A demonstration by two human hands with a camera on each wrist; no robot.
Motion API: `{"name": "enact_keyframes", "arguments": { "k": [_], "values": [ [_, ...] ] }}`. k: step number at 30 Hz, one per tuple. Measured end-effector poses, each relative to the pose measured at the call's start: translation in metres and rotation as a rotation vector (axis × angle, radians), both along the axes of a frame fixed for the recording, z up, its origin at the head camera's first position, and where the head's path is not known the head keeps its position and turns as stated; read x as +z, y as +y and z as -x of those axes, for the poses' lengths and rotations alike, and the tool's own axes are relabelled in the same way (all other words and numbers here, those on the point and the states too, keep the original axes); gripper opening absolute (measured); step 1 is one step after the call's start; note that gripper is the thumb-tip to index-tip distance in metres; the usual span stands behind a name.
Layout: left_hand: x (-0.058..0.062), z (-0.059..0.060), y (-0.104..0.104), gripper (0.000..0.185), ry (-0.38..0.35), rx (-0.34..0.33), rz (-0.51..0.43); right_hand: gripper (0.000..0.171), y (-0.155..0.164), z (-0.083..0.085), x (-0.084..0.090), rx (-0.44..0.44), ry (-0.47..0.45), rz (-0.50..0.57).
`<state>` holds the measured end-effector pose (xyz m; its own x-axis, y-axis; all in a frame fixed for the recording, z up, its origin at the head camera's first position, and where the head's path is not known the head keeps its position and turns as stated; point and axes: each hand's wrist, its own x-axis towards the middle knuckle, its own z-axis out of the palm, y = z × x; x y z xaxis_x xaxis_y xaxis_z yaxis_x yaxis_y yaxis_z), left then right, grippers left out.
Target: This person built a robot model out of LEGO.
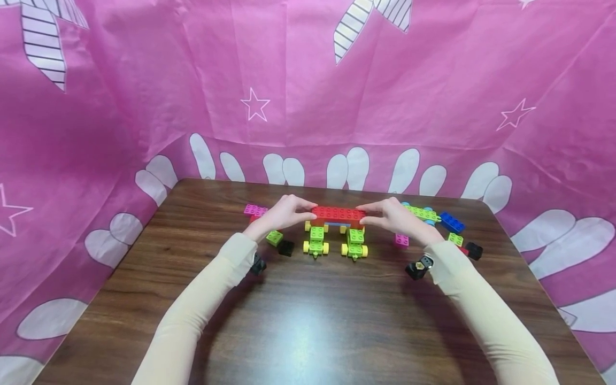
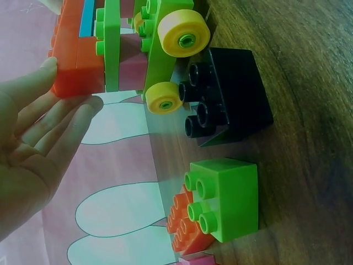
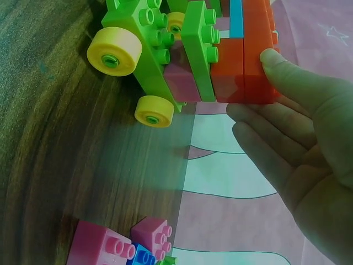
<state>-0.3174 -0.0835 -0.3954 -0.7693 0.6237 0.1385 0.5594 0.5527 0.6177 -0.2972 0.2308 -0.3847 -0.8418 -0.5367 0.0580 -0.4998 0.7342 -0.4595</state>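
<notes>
My left hand (image 1: 287,210) pinches the left end of a long red studded brick (image 1: 338,214), thumb in front and fingers behind. At its right end, my right hand (image 1: 387,215) grips it the same way. Below the red brick shows a blue piece (image 1: 335,223). Two green wheeled bases (image 1: 316,247) with yellow wheels (image 3: 115,51) stand side by side under and in front of it. In the right wrist view, red brick, green plate (image 3: 197,52), pink brick (image 3: 180,72) and wheeled base line up as a stack. The left wrist view shows a similar stack at the other end.
Left of the bases lie a black brick (image 2: 237,96), a green brick (image 2: 231,199) and pink and red bricks (image 1: 255,209). On the right are a green wheeled plate (image 1: 421,214), a blue brick (image 1: 452,222), a pink brick (image 1: 401,240) and a small green brick (image 1: 455,239).
</notes>
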Motion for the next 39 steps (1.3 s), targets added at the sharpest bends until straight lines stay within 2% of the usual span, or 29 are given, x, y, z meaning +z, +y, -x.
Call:
{"name": "enact_keyframes", "arguments": {
  "k": [11,18,24,35,39],
  "values": [
    [-0.0028,0.0017,-0.0006,0.041,-0.056,0.025,-0.008,0.048,-0.0001,-0.0002,-0.0034,-0.026,-0.021,0.020],
    [-0.0015,0.0001,0.0006,0.041,-0.010,0.014,0.010,0.046,-0.0025,-0.0021,-0.0020,-0.017,0.007,-0.002],
    [-0.0019,-0.0017,0.0014,0.041,-0.003,0.020,-0.005,0.046,-0.0031,-0.0038,-0.0021,-0.003,0.041,-0.011],
    [-0.0008,-0.0018,0.0040,0.040,0.059,0.008,0.011,0.043,-0.0021,-0.0035,-0.0043,0.022,0.047,0.047],
    [-0.0008,-0.0019,0.0036,0.041,0.054,0.014,0.019,0.044,-0.0018,-0.0014,-0.0059,0.024,0.029,0.045]
  ]
}}
